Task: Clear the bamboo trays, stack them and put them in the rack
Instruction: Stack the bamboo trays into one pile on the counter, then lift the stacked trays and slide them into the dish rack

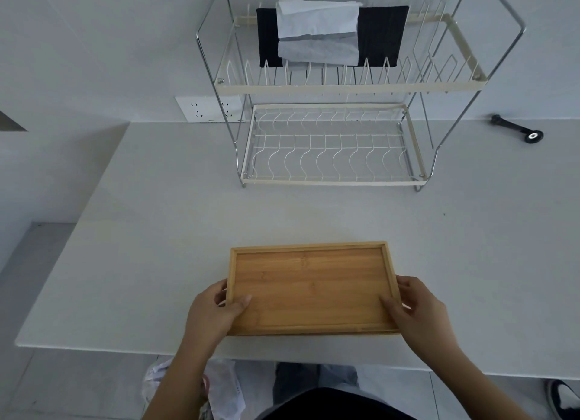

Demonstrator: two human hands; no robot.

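Note:
A rectangular bamboo tray [310, 281] with a raised rim lies near the front edge of the white table, with nothing in it. Whether another tray sits under it I cannot tell. My left hand [213, 310] grips its left short side, thumb inside the rim. My right hand [414, 306] grips the right short side the same way. A two-tier wire dish rack [332, 143] stands at the back of the table, its lower tier bare.
On the rack's upper tier lie a black cloth [383, 33] and a folded white cloth [317, 30]. A black tool [518, 128] rests at the back right. A wall socket [207, 109] is behind the rack. A plastic bag [219, 385] sits on the floor below.

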